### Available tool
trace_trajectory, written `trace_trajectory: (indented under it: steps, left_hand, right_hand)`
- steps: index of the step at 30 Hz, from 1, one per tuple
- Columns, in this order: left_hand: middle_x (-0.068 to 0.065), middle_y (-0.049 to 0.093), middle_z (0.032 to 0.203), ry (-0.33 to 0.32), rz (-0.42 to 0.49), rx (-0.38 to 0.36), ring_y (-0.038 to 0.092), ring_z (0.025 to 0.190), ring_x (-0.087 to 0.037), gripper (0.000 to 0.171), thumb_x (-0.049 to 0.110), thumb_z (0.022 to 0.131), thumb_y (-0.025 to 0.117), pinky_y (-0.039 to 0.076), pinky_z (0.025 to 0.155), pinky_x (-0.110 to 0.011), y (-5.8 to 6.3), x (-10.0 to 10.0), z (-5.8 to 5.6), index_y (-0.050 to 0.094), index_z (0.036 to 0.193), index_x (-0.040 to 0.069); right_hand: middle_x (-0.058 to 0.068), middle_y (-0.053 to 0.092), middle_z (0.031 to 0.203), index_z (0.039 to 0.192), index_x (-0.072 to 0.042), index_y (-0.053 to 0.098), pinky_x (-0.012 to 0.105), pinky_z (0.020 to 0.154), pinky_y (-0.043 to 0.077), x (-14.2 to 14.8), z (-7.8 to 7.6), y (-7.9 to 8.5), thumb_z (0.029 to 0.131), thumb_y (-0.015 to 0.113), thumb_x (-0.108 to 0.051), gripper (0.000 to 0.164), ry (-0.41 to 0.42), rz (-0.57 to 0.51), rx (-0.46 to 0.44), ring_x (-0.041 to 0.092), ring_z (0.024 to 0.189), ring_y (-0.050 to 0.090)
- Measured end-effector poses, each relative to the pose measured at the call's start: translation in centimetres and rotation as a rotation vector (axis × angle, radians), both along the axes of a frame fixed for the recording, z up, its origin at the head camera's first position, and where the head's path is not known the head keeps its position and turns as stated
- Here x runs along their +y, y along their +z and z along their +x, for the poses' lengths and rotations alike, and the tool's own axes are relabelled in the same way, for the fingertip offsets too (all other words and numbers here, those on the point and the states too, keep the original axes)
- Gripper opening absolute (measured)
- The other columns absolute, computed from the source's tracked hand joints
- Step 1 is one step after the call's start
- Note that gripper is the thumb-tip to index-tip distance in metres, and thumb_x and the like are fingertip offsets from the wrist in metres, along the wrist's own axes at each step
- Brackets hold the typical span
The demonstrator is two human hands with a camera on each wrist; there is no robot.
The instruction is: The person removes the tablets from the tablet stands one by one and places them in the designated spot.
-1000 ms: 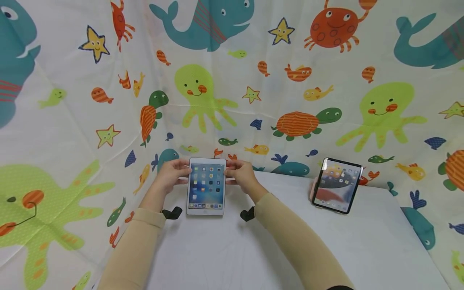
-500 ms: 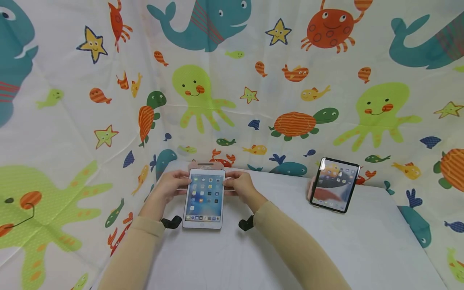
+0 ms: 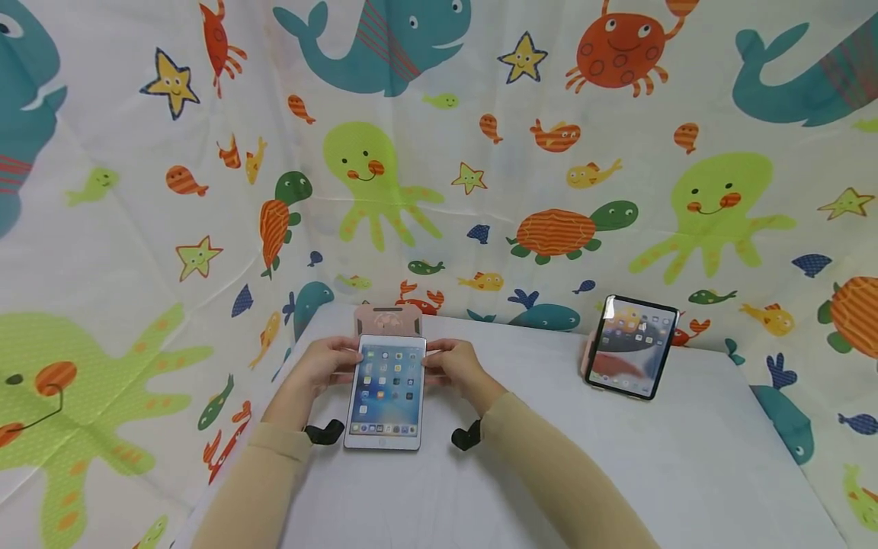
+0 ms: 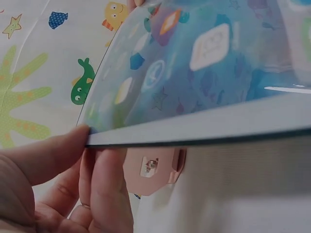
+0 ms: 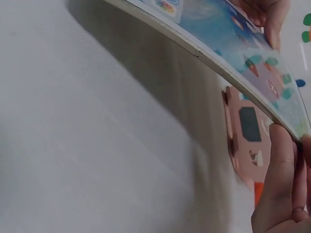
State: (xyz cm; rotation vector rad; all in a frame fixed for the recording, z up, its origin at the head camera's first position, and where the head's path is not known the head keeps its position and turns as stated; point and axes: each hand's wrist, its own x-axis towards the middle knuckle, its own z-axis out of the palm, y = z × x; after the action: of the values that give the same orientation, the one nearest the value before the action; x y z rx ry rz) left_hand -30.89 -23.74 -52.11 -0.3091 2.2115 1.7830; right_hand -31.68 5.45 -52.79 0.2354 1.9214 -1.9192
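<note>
A white-framed tablet (image 3: 386,393), its screen lit with app icons, is held between both hands. My left hand (image 3: 318,370) pinches its left edge near the top, thumb on the front and fingers behind, as the left wrist view shows. At the opposite edge my right hand (image 3: 461,367) grips it the same way. Just behind the tablet's top stands a pink tablet stand (image 3: 389,321), its lower part hidden by the tablet. In the right wrist view a gap shows between the tablet's edge and the white tabletop (image 5: 97,136), where its shadow falls.
To the right, a black-framed tablet (image 3: 632,347) with a lit screen leans on another pink stand (image 3: 588,355). A curtain (image 3: 425,221) printed with sea animals hangs along the back and left of the white table. Black curved pieces (image 3: 325,432) stick out at both wrists.
The tablet has moved down toward the person in both hands, away from the pink stand, which has come into view behind it. The black-framed tablet stays on its stand.
</note>
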Motion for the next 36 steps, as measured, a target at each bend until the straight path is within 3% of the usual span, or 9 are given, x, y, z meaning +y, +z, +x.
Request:
trace_trajectory:
  steps: [18,28,36]
  left_hand:
    - [-0.005,0.079,0.094,-0.011,0.014,-0.04,0.074,0.081,-0.017,0.037,0.012,0.097,0.077,0.065,0.066,-0.027,-1.4,-0.2,1.9,0.067,0.13,-0.001]
    - [-0.005,0.079,0.095,-0.013,0.038,-0.084,0.073,0.081,-0.017,0.038,0.012,0.097,0.077,0.065,0.065,-0.027,-2.4,-0.2,2.6,0.067,0.132,-0.001]
    - [-0.005,0.08,0.097,-0.006,0.046,-0.109,0.074,0.082,-0.017,0.04,0.013,0.098,0.077,0.066,0.067,-0.028,-2.4,-0.3,3.1,0.066,0.134,0.0]
  right_hand:
    - [0.011,0.083,0.106,0.122,-0.008,0.074,0.03,0.069,0.067,-0.3,2.8,-0.8,0.095,0.077,-0.005,0.027,-0.008,-0.058,-0.076,0.019,0.075,0.078]
    - [0.01,0.083,0.106,0.124,-0.008,0.073,0.028,0.067,0.066,-0.2,3.4,-1.2,0.095,0.076,-0.003,0.029,0.005,-0.061,-0.088,0.018,0.076,0.078]
    - [0.011,0.083,0.107,0.124,-0.007,0.073,0.029,0.066,0.067,-0.3,3.7,-1.7,0.095,0.076,-0.003,0.029,0.007,-0.044,-0.079,0.018,0.076,0.078]
